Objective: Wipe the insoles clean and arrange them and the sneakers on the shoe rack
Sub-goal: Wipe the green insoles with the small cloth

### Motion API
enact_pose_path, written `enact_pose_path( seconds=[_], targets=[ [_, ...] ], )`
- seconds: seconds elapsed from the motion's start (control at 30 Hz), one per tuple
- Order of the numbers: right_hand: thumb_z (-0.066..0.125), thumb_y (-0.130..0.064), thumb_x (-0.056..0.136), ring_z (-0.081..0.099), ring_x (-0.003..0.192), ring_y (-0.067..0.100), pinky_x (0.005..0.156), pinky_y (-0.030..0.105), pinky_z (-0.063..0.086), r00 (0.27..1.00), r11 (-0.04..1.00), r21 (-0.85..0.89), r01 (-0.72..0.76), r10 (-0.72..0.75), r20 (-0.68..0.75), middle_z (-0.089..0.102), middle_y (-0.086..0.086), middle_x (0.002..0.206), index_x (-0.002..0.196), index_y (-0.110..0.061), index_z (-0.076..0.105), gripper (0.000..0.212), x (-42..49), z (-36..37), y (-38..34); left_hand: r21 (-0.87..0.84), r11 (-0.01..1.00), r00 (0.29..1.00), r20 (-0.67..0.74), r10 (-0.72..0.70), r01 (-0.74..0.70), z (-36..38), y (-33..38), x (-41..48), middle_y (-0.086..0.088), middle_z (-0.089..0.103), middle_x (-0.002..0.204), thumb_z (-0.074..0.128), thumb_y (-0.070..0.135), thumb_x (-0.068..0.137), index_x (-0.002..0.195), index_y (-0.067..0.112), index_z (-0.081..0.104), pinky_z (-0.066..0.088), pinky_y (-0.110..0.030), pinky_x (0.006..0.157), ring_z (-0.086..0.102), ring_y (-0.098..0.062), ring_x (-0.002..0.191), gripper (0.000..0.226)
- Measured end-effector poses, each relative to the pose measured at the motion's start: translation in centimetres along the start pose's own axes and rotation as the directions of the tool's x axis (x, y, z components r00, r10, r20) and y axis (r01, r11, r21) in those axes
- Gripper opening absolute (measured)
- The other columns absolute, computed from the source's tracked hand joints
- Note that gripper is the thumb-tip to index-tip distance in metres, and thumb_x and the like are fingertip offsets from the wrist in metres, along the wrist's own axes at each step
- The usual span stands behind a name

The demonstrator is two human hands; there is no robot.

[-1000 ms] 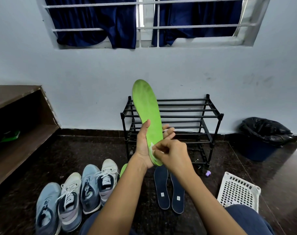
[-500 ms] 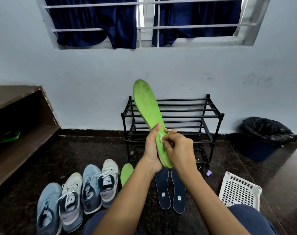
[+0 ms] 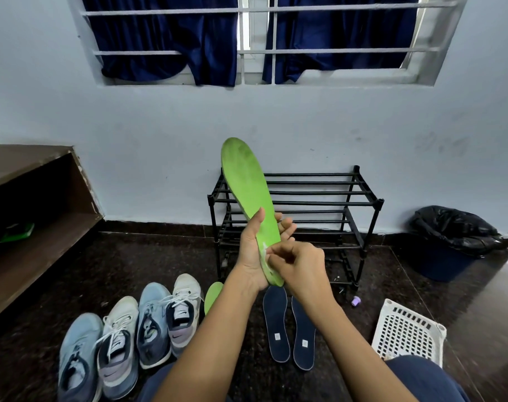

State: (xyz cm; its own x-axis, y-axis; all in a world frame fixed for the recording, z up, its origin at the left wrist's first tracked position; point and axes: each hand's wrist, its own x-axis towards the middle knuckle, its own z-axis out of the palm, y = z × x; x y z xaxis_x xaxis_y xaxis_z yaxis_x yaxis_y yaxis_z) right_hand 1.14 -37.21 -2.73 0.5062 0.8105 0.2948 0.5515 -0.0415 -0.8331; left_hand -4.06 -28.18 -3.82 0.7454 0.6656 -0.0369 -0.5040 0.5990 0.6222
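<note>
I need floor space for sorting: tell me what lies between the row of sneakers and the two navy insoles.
A second green insole lies there, beside the nearest sneaker, its lower part hidden behind the left forearm; the head view shows it.

**Matt foam, glossy stone**

The green insole looks like matt foam, with grey smudges near its upper end. The white scrap on it is too small to tell paper from cloth. The dark blue insoles have a matt cloth face. The sneakers are of woven mesh. The shoe rack is of black tubes with a slight sheen. The floor is dark speckled stone, polished and glossy. The basket is white plastic and the curtains are blue cloth.
</note>
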Motion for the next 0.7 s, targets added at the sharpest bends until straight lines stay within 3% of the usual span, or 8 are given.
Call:
enact_pose_path(
  seconds=[0.1,0.2,0.23,0.37,0.5,0.7],
  targets=[
    [0.068,-0.004,0.080,0.063,0.071,0.012,0.073,0.016,0.048,0.991,0.998,-0.063,0.024,-0.032,-0.128,0.071,0.005,0.080,0.083,-0.009,0.075,0.009,0.6,-0.1,0.3,-0.045,0.995,0.996,0.017,-0.091,0.092,0.6,-1.1,-0.4,-0.004,0.063,0.082,0.085,0.042,0.054,0.088,0.013,0.058,0.055,-0.030,0.074,0.063,-0.018,0.078,0.052],
    [0.065,-0.005,0.081,0.065,0.077,0.025,0.077,0.036,0.052,0.973,0.987,-0.150,0.053,-0.085,-0.214,0.070,0.009,0.085,0.086,-0.008,0.074,0.011,1.0,-0.1,0.5,0.033,0.986,0.986,-0.029,-0.165,0.166,0.8,-1.2,-0.7,-0.004,0.063,0.078,0.080,0.048,0.050,0.083,0.016,0.061,0.055,-0.028,0.065,0.064,-0.018,0.068,0.050],
    [0.065,-0.005,0.081,0.065,0.078,0.024,0.078,0.035,0.052,0.974,0.987,-0.148,0.060,-0.090,-0.208,0.070,0.009,0.086,0.088,-0.009,0.074,0.012,1.0,-0.1,0.4,0.043,0.983,0.984,-0.028,-0.176,0.177,0.7,-1.0,-0.8,-0.004,0.064,0.076,0.082,0.049,0.048,0.082,0.015,0.062,0.055,-0.027,0.063,0.064,-0.018,0.065,0.052],
    [0.069,-0.005,0.079,0.063,0.077,0.006,0.071,0.005,0.045,0.998,0.999,-0.021,0.026,-0.027,-0.053,0.072,0.003,0.086,0.085,-0.012,0.075,0.011,0.5,-0.1,-0.1,0.057,0.986,0.988,-0.017,-0.156,0.157,-0.2,0.2,-0.7,-0.011,0.068,0.083,0.088,0.057,0.041,0.083,0.008,0.062,0.058,-0.033,0.069,0.068,-0.023,0.072,0.069],
    [0.072,-0.007,0.077,0.058,0.063,-0.007,0.063,0.005,0.042,0.993,0.998,0.060,-0.009,0.001,0.120,0.068,-0.009,0.072,0.082,-0.015,0.075,0.010,-0.6,0.4,-0.3,0.025,0.998,0.989,-0.140,-0.049,0.053,-1.0,1.2,-0.1,-0.012,0.070,0.086,0.062,0.057,0.073,0.096,0.000,0.062,0.051,-0.037,0.093,0.070,-0.025,0.089,0.062],
    [0.067,-0.004,0.080,0.061,0.067,-0.003,0.067,0.006,0.045,1.000,1.000,0.025,0.014,-0.015,0.018,0.067,-0.006,0.074,0.082,-0.012,0.074,0.010,-0.1,0.5,0.2,0.033,0.998,0.986,-0.160,-0.041,0.047,0.1,0.2,-0.7,-0.009,0.069,0.083,0.058,0.053,0.073,0.094,0.003,0.062,0.055,-0.029,0.080,0.068,-0.020,0.082,0.055]
  ],
)
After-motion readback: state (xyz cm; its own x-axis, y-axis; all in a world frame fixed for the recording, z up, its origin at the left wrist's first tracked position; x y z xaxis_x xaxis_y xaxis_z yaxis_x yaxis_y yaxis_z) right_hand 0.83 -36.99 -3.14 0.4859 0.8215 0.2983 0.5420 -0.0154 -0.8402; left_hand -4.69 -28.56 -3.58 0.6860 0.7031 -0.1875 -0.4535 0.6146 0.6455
